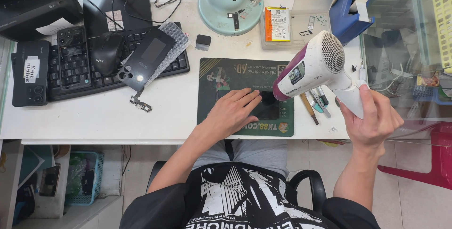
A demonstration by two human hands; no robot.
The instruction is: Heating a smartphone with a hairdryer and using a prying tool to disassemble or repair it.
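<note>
White-and-magenta plastic hair dryer (313,69), grey mesh rear grille, was gripped by its handle in the right hand (369,116), nozzle aimed at a black flat phone (269,106) on the dark rectangular work mat (212,76); left hand (233,112) lay flat, fingers pressing the phone.

- A black keyboard (94,71) lies far left on the white desk (94,116), with a black mouse (107,52) resting on it.
- A dark phone back cover (146,59) leans across the keyboard's right end.
- A pale green round lamp base (226,8) stands at the far middle.
- An orange-and-white battery (277,23) lies just right of the lamp base.
- A blue tape dispenser (351,8) sits far right.
- A black phone (29,73) lies at the left edge.
</note>
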